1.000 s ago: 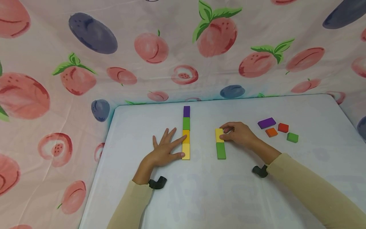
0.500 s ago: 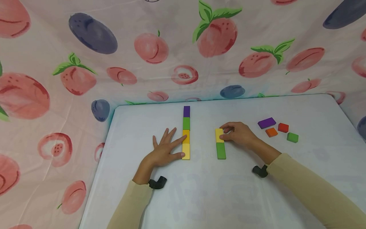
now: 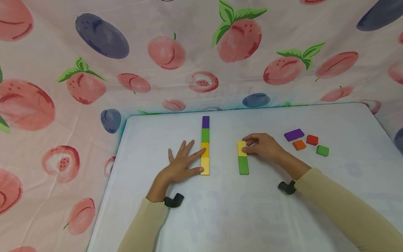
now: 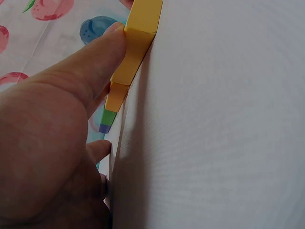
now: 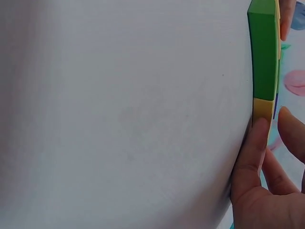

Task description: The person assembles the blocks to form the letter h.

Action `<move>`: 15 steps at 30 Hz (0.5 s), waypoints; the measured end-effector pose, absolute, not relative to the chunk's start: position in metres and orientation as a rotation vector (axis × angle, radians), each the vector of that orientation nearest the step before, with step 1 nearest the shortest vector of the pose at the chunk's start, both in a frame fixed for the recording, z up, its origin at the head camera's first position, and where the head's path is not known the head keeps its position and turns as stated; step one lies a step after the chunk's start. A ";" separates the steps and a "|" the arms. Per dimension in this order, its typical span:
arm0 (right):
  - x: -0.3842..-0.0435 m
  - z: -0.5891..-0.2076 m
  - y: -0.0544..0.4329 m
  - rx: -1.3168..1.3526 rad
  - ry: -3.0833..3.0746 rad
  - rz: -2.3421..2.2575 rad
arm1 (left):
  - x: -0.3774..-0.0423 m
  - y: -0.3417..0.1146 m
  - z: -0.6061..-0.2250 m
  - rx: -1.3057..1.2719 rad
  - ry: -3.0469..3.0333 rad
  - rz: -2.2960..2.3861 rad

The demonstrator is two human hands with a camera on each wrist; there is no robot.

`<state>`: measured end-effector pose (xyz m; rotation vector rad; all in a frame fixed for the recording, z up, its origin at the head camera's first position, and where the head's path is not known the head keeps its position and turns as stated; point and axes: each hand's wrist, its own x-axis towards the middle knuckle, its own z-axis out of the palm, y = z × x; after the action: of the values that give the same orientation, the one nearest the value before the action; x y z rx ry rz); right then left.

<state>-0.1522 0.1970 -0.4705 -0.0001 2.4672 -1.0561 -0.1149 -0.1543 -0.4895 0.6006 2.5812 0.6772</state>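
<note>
R grip (image 3: 263,147) pinches yellow blk (image 3: 240,147) from rt, green blk (image 3: 243,166) adjoining.

Place: a cloth-screened nook around a desk (image 3: 220,217); whether in a home or a studio, cannot tell
Fruit-print cloth (image 3: 182,21): pink and dark blue fruit, hanging behind the desk and past both its sides, hiding the room beyond
Desktop: white, far corners rounded
Coloured blocks (image 3: 244,165): on the desk

White bench (image 3: 220,217). On it: four-block row (image 3: 205,144), purple/green/orange/yellow, end to end; yellow block (image 3: 240,148) touching long green block (image 3: 243,166); at right, apart: purple block (image 3: 294,135), orange block (image 3: 299,145), red block (image 3: 312,140), small green block (image 3: 322,151).
</note>
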 end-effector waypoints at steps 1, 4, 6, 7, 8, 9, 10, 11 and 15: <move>-0.152 -0.471 0.198 -0.001 2.466 -1.063 | -0.115 -0.154 -0.490 0.600 2.581 0.680; -0.151 -0.471 0.200 -0.009 2.470 -1.079 | -0.115 -0.155 -0.490 0.599 2.580 0.684; -0.150 -0.471 0.202 -0.006 2.476 -1.089 | -0.115 -0.155 -0.490 0.599 2.580 0.684; -0.150 -0.470 0.204 -0.005 2.478 -1.094 | -0.115 -0.155 -0.491 0.600 2.581 0.682; -0.149 -0.470 0.205 0.004 2.485 -1.098 | -0.115 -0.155 -0.491 0.600 2.582 0.680; -0.149 -0.468 0.207 0.013 2.495 -1.104 | -0.115 -0.155 -0.491 0.598 2.582 0.678; -0.148 -0.467 0.210 0.029 2.502 -1.111 | -0.116 -0.155 -0.492 0.596 2.582 0.674; -0.147 -0.465 0.212 0.039 2.514 -1.114 | -0.116 -0.155 -0.492 0.596 2.584 0.673; -0.146 -0.457 0.224 0.090 2.590 -1.147 | -0.116 -0.156 -0.494 0.602 2.589 0.669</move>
<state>-0.1462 0.2243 -0.4569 0.0895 2.5897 -1.1465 -0.1157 -0.1555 -0.4942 0.6015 2.5894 0.6688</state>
